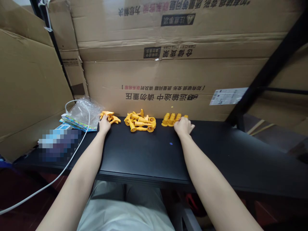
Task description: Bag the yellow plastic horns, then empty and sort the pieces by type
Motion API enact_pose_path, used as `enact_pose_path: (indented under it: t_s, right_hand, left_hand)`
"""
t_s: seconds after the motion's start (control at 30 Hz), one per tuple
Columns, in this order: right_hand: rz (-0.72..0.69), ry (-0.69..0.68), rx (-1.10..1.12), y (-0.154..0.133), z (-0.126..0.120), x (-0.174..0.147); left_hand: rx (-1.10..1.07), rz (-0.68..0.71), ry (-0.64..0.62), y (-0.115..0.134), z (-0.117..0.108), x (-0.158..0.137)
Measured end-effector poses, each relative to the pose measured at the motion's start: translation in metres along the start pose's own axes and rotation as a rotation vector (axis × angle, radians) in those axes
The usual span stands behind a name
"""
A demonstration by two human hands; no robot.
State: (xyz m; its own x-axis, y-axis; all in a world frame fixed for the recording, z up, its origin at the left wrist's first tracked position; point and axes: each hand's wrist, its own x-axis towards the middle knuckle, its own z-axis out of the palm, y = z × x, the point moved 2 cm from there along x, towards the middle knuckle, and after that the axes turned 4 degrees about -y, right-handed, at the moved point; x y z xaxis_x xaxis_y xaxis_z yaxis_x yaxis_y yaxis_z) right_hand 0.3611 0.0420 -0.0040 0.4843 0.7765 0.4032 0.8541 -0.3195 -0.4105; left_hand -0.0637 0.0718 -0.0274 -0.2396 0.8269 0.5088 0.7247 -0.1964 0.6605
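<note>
My left hand point(105, 124) reaches into a small pile of yellow plastic pieces with curved, horn-like ends point(114, 119), its fingers closed on one of them. At the middle back of the black table lies a heap of yellow plastic pieces with flared, trumpet-like ends point(139, 122). To the right, short yellow plastic cups with wide rims point(171, 119) stand in rows. My right hand point(183, 126) is curled at the right end of these rows, closed over a cup. The hand hides most of that cup and its own fingertips.
A black table point(144, 155) runs up to a tall cardboard sheet point(168, 73). At the left lie a clear plastic bag point(81, 112), a colourful packet point(79, 125) and a blurred-out object point(60, 144). A white cable point(79, 147) loops over the table's left side. A dark metal post point(262, 67) slants at the right.
</note>
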Motion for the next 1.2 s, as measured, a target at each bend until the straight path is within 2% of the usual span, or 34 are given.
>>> enact_pose_path:
  t_s: [0.13,0.37,0.5,0.6,0.73,0.87,0.97,1.07,1.2]
  right_hand:
    - [-0.032,0.003,-0.011,0.0,0.002,0.0]
    - [-0.112,0.045,0.021,-0.004,0.001,-0.001]
    - [-0.282,0.137,0.093,-0.023,-0.007,-0.003]
    - [-0.457,0.144,0.146,-0.048,-0.018,-0.012]
    - [-0.734,0.06,0.214,-0.088,-0.031,-0.039]
    - [-0.98,-0.17,0.169,-0.123,-0.029,-0.079]
    - [-1.114,-0.336,0.057,-0.137,-0.019,-0.108]
    - [-1.119,-0.41,-0.069,-0.142,-0.01,-0.124]
    - [-1.052,-0.378,-0.13,-0.144,-0.007,-0.129]
  left_hand:
    - [0.099,0.033,-0.064,0.001,0.006,0.0]
    - [0.195,0.222,-0.15,0.003,0.016,-0.002]
    - [0.272,0.231,-0.196,0.008,0.018,-0.004]
    - [0.357,0.23,-0.225,0.015,0.017,-0.007]
    - [0.466,0.211,-0.261,0.026,0.014,-0.012]
    - [0.489,0.199,-0.249,0.034,0.011,-0.017]
    - [0.461,0.221,-0.234,0.037,0.008,-0.021]
    - [0.448,0.26,-0.252,0.038,0.006,-0.022]
    - [0.445,0.26,-0.255,0.037,0.004,-0.021]
